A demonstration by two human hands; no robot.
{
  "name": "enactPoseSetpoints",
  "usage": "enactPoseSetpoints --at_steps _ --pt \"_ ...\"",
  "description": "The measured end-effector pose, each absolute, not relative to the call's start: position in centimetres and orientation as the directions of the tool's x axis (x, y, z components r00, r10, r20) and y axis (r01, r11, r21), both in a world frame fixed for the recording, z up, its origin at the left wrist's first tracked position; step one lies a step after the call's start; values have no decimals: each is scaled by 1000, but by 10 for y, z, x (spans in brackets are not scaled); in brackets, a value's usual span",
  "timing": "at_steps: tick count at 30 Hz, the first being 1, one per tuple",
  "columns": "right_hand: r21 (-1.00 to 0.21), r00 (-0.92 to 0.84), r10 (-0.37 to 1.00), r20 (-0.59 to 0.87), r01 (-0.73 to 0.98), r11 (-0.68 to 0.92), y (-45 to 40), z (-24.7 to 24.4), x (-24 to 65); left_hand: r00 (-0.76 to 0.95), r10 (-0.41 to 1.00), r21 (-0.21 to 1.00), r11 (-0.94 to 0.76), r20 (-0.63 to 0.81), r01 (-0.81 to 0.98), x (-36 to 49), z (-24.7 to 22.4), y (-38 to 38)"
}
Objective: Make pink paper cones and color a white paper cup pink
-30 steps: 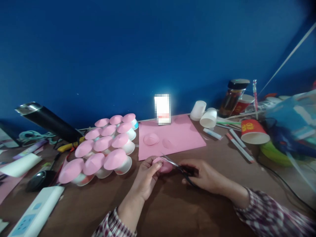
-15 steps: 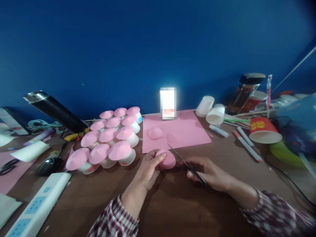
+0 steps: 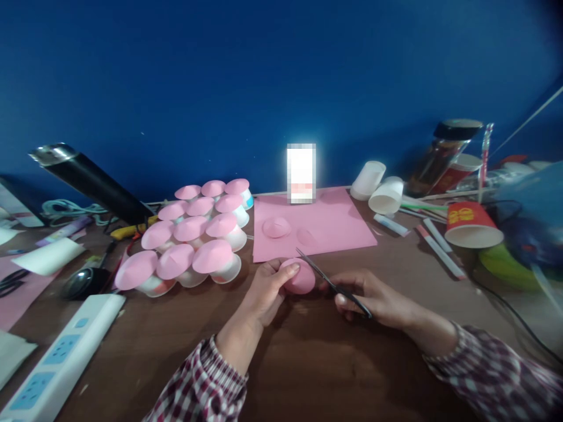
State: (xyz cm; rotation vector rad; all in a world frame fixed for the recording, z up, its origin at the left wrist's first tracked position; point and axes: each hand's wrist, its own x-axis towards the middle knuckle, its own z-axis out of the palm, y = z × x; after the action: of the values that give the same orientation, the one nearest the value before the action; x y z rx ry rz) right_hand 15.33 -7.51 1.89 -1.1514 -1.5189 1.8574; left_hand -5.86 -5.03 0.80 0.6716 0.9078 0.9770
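My left hand [image 3: 269, 293] pinches a pink paper disc [image 3: 301, 279] at its left side, thumb on top. In my right hand [image 3: 373, 299] is a pair of dark scissors [image 3: 331, 285], its blades pointing up and left across the disc's upper right edge. How far apart the blades are I cannot tell. Just beyond the hands lies a pink paper sheet [image 3: 329, 220], with a pink paper circle [image 3: 277, 227] and a smaller pink oval piece [image 3: 305, 237] on it.
To the left stand several small cups topped with pink paper cones [image 3: 190, 228]. A power strip [image 3: 65, 351] and a black flask [image 3: 101, 184] lie further left. White paper cups [image 3: 368, 180], a red cup [image 3: 474, 225] and markers [image 3: 440, 252] are on the right. A bright blurred screen [image 3: 301, 174] stands behind.
The view has tilted slightly, so most things sit higher in the picture. The hands keep nearly the same pose, with the scissors' blades still by the disc's edge.
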Motion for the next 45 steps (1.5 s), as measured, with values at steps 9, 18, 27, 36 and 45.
enactPoseSetpoints --at_steps 9,18,27,36,45 --pt "-946 -533 782 -323 168 -276 -75 23 152 275 905 820 413 -324 -397 -58 6 -50" --pt "-944 -536 777 -331 197 -266 -75 25 152 305 908 824 396 -286 -405 -58 7 -52" --pt "-942 -543 769 -337 195 -274 -74 24 152 294 911 829 392 -290 -399 -57 7 -51" --pt "-943 -548 768 -332 193 -271 -74 22 153 305 909 830 392 -283 -396 -58 8 -50" --pt "-944 -541 773 -330 212 -255 -73 23 153 323 905 833 393 -276 -389 -58 7 -51"
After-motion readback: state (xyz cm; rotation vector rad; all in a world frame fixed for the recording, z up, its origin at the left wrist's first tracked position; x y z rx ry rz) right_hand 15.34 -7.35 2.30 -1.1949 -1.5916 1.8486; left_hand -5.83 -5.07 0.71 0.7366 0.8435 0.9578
